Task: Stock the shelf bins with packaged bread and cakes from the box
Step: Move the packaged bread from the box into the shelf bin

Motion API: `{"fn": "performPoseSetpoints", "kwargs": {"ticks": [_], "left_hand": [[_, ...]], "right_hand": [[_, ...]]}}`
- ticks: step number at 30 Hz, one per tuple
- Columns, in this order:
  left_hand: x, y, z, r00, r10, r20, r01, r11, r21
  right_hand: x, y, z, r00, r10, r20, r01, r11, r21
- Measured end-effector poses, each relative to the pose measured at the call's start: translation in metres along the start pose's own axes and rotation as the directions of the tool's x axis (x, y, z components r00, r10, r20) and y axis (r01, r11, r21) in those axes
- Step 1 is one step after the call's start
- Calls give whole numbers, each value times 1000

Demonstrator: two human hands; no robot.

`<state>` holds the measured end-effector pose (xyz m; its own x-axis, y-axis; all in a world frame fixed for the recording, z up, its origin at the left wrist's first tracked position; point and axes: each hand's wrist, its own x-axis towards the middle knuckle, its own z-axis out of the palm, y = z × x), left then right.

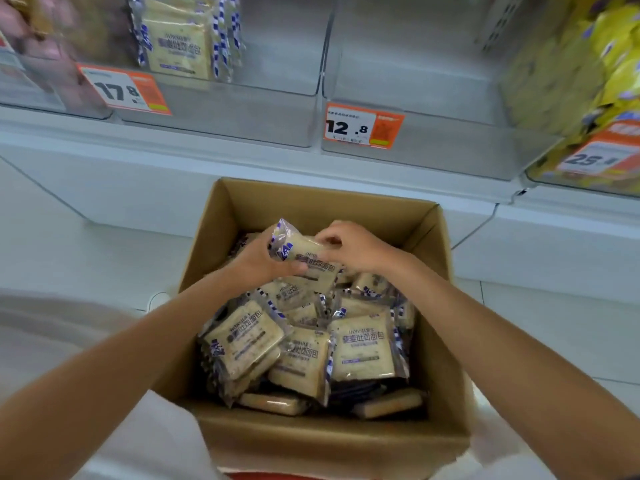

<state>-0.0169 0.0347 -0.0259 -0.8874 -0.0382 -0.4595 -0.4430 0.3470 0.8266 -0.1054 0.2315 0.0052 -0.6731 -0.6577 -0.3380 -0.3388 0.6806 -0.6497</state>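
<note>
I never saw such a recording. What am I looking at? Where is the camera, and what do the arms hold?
There is one picture, from a camera worn on a person's head, looking down. No machine: the grips are bare hands. The left grip and right grip together hold one bread pack over an open box full of the same packs. Behind stand clear bins with price tags; the bin tagged 17.8 already has such packs.
</note>
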Motion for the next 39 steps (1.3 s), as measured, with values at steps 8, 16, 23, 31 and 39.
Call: {"fn": "performPoseSetpoints", "kwargs": {"ticks": [8, 16, 23, 31, 39], "left_hand": [[5, -2, 27, 980, -191, -61, 164, 939, -302], [-3, -19, 13, 981, -169, -92, 126, 926, -355], [-6, 13, 1, 991, -30, -131, -6, 963, -269], [-27, 71, -46, 984, 151, -98, -171, 955, -244], [-47, 123, -190, 866, 379, -327, -407, 913, -20]], "right_hand": [[-88, 50, -1, 975, 216, 59, -206, 968, -146], [-85, 78, 42, 951, 261, 169, -241, 962, -130], [-60, 28, -43, 992, 84, -92, -56, 960, 274], [-13, -79, -66, 974, -81, -213, 75, 997, -35], [43, -200, -102, 904, -211, -371, 245, 968, 46]]}}
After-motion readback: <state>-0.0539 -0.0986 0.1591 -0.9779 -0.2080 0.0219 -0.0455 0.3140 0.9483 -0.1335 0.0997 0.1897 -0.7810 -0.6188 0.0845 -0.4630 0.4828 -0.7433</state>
